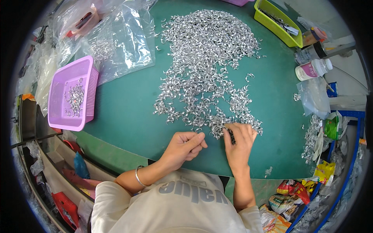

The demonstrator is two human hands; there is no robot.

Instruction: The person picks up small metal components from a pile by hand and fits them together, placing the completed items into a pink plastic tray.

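Observation:
A large heap of small silver, crescent-shaped metal pieces point(210, 42) spreads over the green tabletop, thinning out toward my hands. At its near edge my right hand point(241, 144) curls down among the pieces, and several show between its thumb and fingers. My left hand point(182, 149) is held just in front of the heap, thumb pressed against the curled fingers. Whatever it pinches, if anything, is too small or hidden to make out. One loose piece point(199, 129) lies beside its fingertips.
At the left stands a purple plastic basket point(91, 97) with some metal pieces inside, near clear plastic bags point(134, 46). A yellow-green tray point(268, 23) holds dark items at the far right. A white bottle point(311, 70) and a plastic bag point(314, 97) line the right edge.

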